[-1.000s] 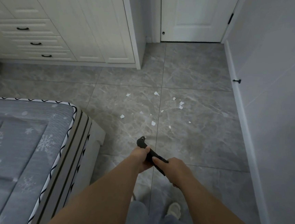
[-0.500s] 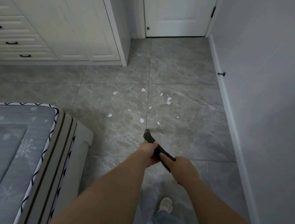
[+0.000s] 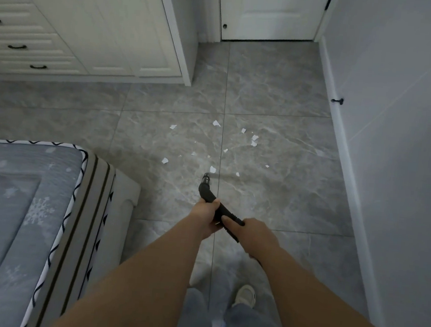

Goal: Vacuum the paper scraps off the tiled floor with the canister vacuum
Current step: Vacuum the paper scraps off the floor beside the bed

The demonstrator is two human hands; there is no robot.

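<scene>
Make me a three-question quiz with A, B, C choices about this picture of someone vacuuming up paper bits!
1. Where do the paper scraps lie?
A. On the bed
B. On the tiled floor ahead of the nozzle
C. In a drawer

2. What colour is the vacuum hose handle?
A. Black
B. Red
C. Yellow

3. How is the handle held?
A. Left hand only
B. Nobody holds it
C. Both hands

Answers:
1. B: white scraps dot the grey tiled floor, just past the nozzle tip.
2. A: the handle shows dark black against the tiles.
3. C: the left hand takes a grip further forward, the right hand behind it.
</scene>
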